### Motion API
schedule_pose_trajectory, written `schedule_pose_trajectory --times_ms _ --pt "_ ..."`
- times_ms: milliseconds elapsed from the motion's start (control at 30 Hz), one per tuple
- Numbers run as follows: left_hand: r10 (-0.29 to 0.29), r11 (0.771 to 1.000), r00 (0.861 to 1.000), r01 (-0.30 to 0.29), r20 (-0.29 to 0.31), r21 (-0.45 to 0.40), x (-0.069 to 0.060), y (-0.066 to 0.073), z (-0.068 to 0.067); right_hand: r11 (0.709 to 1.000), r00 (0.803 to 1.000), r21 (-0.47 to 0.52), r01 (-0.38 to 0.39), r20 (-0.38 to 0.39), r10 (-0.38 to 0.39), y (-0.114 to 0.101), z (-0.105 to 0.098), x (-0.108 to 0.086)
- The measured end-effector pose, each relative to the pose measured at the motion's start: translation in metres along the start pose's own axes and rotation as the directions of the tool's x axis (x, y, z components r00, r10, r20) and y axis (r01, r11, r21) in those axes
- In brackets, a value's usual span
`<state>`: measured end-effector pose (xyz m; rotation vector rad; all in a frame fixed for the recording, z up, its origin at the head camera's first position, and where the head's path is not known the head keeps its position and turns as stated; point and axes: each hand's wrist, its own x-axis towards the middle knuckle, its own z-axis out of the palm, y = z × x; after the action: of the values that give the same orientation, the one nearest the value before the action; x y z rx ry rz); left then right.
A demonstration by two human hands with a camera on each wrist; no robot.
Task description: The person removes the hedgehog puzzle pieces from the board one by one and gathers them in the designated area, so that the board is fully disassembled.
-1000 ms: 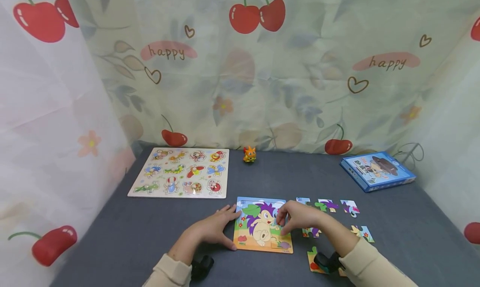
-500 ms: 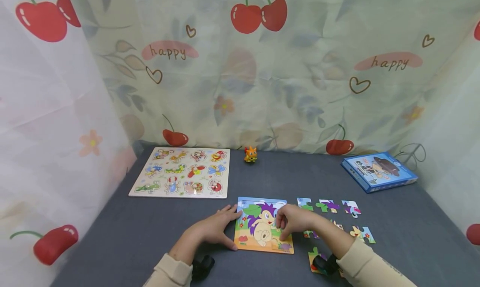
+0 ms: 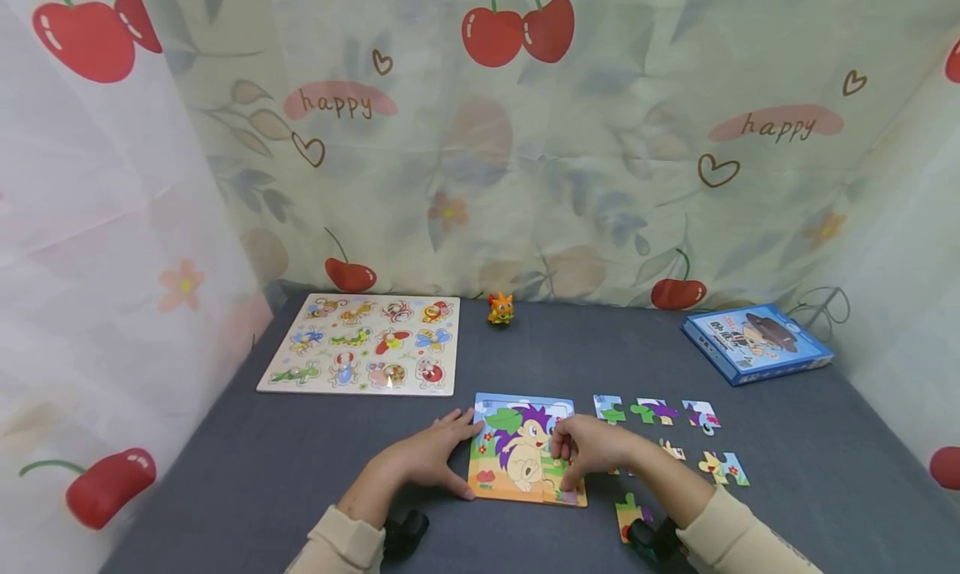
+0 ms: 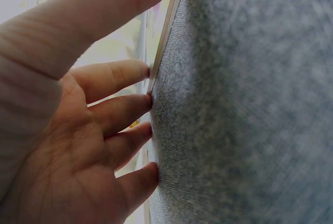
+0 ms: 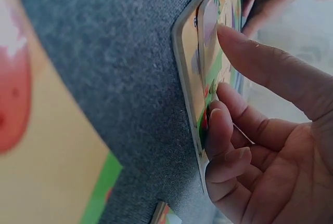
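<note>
A hedgehog jigsaw board [image 3: 510,457] lies flat in the middle of the head view. My left hand [image 3: 435,453] rests along its left edge, thumb at the lower corner; the left wrist view shows the fingertips [image 4: 144,70] at the board's edge. My right hand [image 3: 596,447] is over the board's right side. In the right wrist view its thumb and curled fingers hold a puzzle piece [image 5: 210,21] at the board's lower right, partly raised above the frame. Loose puzzle pieces [image 3: 609,408] lie in rows to the right, some hidden by the right arm.
A board of insect pictures [image 3: 360,345] lies back left. A small orange toy figure [image 3: 500,308] stands behind the hedgehog board. At the back right is a blue box [image 3: 757,342], with a cable [image 3: 825,307] behind it. Printed cloth [image 3: 525,182] encloses the grey table.
The right hand has moved slightly toward the board's lower right, and the puzzle piece there sits closer in line with the picture. The left hand keeps its place.
</note>
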<state>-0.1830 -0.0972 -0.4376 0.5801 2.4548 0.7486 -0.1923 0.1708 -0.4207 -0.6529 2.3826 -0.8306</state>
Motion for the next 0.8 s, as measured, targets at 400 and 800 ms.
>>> schedule_pose_trajectory --times_ms 400,800 --pt "0.005 1.000 1.000 -0.005 0.004 0.002 0.0020 -0.0019 0.0003 1.000 1.000 0.027 -0.010 0.019 0.009 -0.0023 0.0023 -0.0038" --pt "0.006 1.000 1.000 -0.006 0.000 -0.001 0.0010 -0.0004 -0.0001 0.996 1.000 0.084 0.005 0.020 -0.007 0.0017 0.0006 -0.0061"
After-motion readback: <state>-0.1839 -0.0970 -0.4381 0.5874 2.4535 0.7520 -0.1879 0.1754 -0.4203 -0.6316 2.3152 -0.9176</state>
